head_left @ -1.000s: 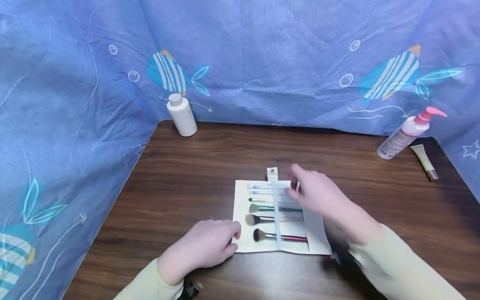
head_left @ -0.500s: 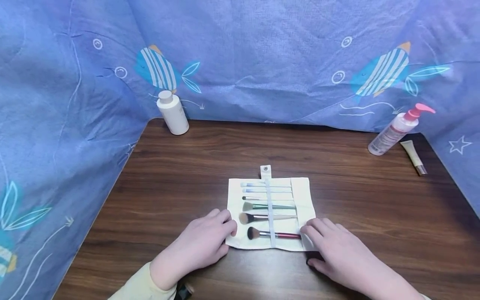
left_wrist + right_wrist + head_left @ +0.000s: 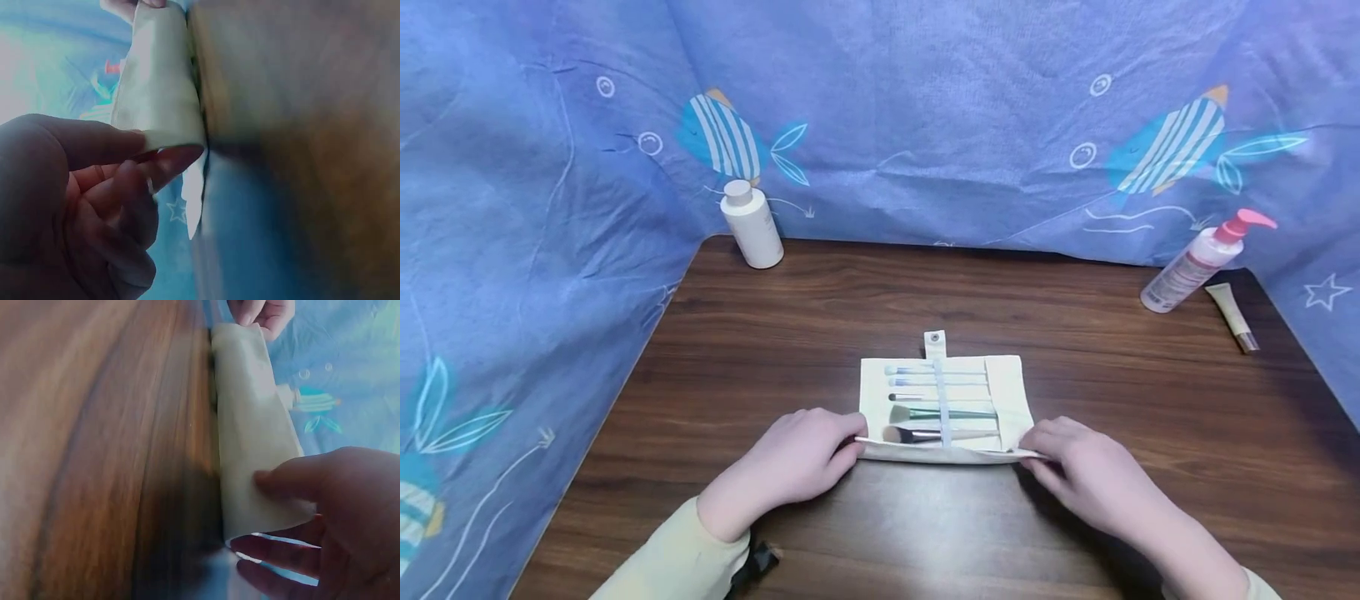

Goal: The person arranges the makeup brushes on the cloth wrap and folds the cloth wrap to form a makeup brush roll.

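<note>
A cream makeup brush roll [image 3: 1011, 396] lies spread on the table, its near edge lifted and folded up toward the middle. Under a pale elastic band [image 3: 942, 400] several makeup brushes lie crosswise, among them a green-handled brush [image 3: 958, 413] and a dark-ferruled brush [image 3: 917, 435]. My left hand [image 3: 797, 458] pinches the near left corner of the roll between thumb and fingers; the left wrist view shows the fold curving there. At the near right corner, my right hand [image 3: 1093, 475] pinches the fabric, its thumb on the outside in the right wrist view. The red-handled brush is hidden by the fold.
A snap tab [image 3: 935, 340] sticks out from the roll's far edge. At the back left stands a white bottle [image 3: 754, 227]. A pink pump bottle [image 3: 1193, 265] and a small tube [image 3: 1232, 317] are at the back right. Blue fish-print cloth [image 3: 925, 125] hangs behind the table [image 3: 820, 333].
My right hand came down from the roll's upper right to its near right corner. Both hands then raised the near edge and folded it away from me, over the red-handled brush.
</note>
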`<action>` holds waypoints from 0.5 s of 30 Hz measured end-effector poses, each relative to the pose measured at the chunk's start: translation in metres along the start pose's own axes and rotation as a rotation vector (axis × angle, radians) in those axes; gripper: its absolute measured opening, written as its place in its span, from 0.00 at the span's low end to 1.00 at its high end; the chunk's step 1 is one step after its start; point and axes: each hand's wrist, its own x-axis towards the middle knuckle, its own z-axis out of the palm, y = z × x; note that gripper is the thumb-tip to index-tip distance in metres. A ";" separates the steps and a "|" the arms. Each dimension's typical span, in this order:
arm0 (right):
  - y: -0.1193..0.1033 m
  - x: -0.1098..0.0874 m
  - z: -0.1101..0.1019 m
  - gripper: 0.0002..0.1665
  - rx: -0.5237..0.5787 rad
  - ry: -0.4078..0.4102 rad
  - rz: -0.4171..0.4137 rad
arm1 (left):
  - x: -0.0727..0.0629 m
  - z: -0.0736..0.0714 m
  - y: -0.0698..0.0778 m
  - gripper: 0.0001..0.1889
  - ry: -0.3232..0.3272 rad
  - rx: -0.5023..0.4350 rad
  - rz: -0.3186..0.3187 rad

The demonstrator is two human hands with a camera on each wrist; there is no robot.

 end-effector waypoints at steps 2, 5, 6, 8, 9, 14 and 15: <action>0.003 0.004 0.000 0.12 0.057 0.004 0.067 | 0.005 -0.001 -0.003 0.15 -0.010 -0.022 -0.014; 0.006 0.010 -0.001 0.11 0.126 -0.007 0.160 | 0.013 -0.002 -0.007 0.14 -0.022 -0.073 -0.041; 0.007 0.012 -0.002 0.11 0.143 -0.019 0.186 | 0.015 -0.002 -0.009 0.13 -0.031 -0.096 -0.054; 0.009 0.017 -0.002 0.13 0.160 -0.050 0.232 | 0.020 -0.003 -0.012 0.12 -0.059 -0.154 -0.083; 0.010 0.019 -0.001 0.13 0.167 -0.068 0.257 | 0.023 -0.003 -0.014 0.11 -0.076 -0.185 -0.096; 0.016 0.033 -0.001 0.19 0.187 -0.175 0.385 | 0.037 -0.004 -0.023 0.08 -0.154 -0.361 -0.165; 0.017 0.036 -0.001 0.20 0.187 -0.194 0.400 | 0.039 -0.004 -0.024 0.07 -0.167 -0.396 -0.179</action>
